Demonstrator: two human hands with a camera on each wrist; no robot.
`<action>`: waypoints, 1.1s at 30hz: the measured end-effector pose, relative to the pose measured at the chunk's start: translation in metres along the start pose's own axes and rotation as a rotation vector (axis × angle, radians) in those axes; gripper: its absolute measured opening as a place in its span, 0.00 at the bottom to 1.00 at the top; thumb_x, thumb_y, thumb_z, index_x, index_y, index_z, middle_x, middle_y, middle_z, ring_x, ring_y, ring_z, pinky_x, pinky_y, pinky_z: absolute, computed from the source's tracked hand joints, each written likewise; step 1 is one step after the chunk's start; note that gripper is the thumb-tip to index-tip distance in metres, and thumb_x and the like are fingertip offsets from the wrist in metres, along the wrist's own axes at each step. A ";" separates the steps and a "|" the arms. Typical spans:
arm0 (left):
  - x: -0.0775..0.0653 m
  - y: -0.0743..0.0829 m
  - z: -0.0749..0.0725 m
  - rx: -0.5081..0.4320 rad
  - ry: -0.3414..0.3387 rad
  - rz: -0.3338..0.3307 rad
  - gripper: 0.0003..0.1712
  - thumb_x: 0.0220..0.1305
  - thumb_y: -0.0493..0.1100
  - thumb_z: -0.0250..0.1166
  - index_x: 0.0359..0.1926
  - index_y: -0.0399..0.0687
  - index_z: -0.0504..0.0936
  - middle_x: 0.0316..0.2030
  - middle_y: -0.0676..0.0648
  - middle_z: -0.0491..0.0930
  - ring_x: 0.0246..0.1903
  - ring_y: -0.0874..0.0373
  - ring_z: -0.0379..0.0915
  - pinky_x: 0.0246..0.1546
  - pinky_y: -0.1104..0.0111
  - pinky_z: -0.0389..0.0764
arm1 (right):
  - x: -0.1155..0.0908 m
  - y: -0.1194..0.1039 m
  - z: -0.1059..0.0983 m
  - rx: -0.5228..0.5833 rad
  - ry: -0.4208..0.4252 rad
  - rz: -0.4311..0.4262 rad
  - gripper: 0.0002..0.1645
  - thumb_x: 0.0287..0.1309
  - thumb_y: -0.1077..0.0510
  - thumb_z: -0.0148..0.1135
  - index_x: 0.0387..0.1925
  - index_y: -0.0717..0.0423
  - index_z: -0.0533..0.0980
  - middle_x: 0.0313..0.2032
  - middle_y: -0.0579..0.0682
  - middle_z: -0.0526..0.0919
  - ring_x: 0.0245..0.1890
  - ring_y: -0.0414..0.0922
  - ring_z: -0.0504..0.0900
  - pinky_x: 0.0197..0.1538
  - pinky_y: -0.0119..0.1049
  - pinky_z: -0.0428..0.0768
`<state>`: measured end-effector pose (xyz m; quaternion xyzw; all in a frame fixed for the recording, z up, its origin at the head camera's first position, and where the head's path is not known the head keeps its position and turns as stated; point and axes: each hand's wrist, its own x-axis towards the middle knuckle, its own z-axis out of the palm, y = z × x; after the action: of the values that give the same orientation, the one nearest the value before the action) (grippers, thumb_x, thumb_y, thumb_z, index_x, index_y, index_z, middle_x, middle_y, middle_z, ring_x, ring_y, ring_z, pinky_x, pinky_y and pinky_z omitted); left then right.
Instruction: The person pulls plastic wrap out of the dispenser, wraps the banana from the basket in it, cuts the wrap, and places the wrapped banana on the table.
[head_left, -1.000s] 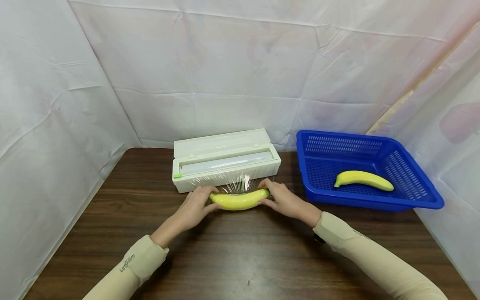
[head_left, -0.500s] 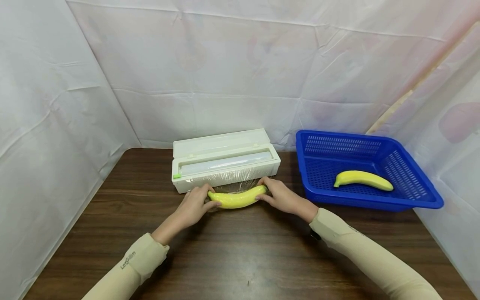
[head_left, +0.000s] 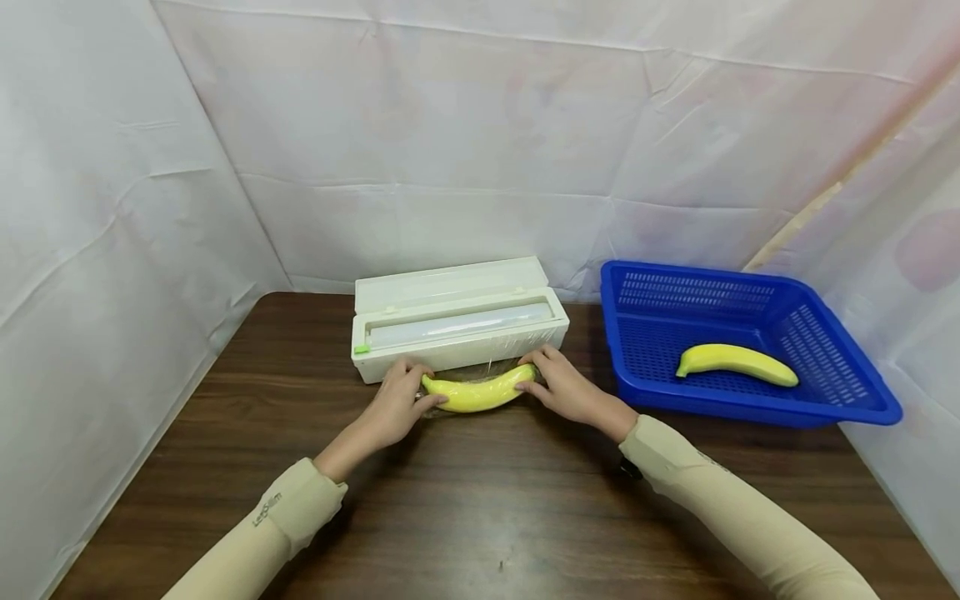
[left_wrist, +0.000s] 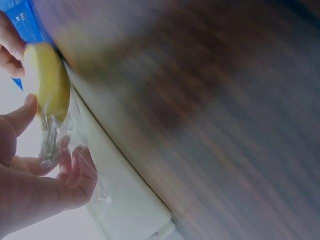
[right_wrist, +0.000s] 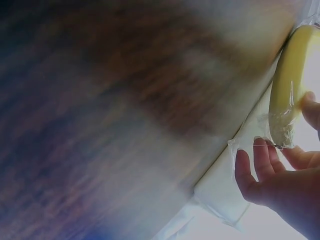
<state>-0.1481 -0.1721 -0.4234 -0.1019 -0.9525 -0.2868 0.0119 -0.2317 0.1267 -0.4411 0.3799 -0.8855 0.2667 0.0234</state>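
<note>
A yellow banana lies sideways between my hands, held close in front of the white dispenser box. My left hand pinches its left end between thumb and fingers. At the other end, my right hand grips the tip the same way. Clear cling film covers the banana and bunches up past its left end in the left wrist view. More film clings round the right end and spreads over the fingertips. Faint shiny film creases show between the banana and the box front.
The box's lid is up, and a roll of film lies inside. To the right stands a blue plastic basket holding a second banana. Pale curtains hang behind and beside the wooden table.
The banana has turned upward a little in my hands and come slightly nearer the box. Film that stretched in bright creases to the box now looks shorter and less visible. Both hands keep their hold.
</note>
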 end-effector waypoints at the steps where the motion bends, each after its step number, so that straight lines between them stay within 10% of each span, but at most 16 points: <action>1: 0.000 0.001 0.000 -0.018 0.000 -0.008 0.29 0.73 0.48 0.69 0.62 0.29 0.78 0.53 0.35 0.71 0.51 0.42 0.70 0.51 0.51 0.74 | 0.000 0.000 0.000 -0.004 0.003 -0.002 0.21 0.70 0.55 0.70 0.55 0.67 0.79 0.48 0.60 0.77 0.47 0.52 0.79 0.52 0.50 0.80; 19: 0.006 0.008 0.006 -0.094 0.197 -0.091 0.29 0.59 0.40 0.82 0.50 0.28 0.75 0.45 0.33 0.78 0.45 0.41 0.75 0.51 0.48 0.79 | 0.003 0.000 0.005 0.091 0.113 0.112 0.26 0.64 0.56 0.77 0.53 0.67 0.74 0.45 0.63 0.85 0.45 0.56 0.85 0.49 0.52 0.84; 33: 0.005 0.003 0.000 -0.121 0.183 -0.081 0.29 0.60 0.41 0.81 0.53 0.27 0.78 0.48 0.32 0.81 0.50 0.40 0.77 0.54 0.48 0.80 | 0.003 0.001 0.004 0.081 0.128 0.094 0.21 0.63 0.57 0.77 0.48 0.65 0.76 0.42 0.60 0.86 0.41 0.53 0.84 0.46 0.48 0.83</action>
<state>-0.1525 -0.1688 -0.4218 -0.0373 -0.9317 -0.3519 0.0812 -0.2343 0.1232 -0.4439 0.3209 -0.8874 0.3269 0.0518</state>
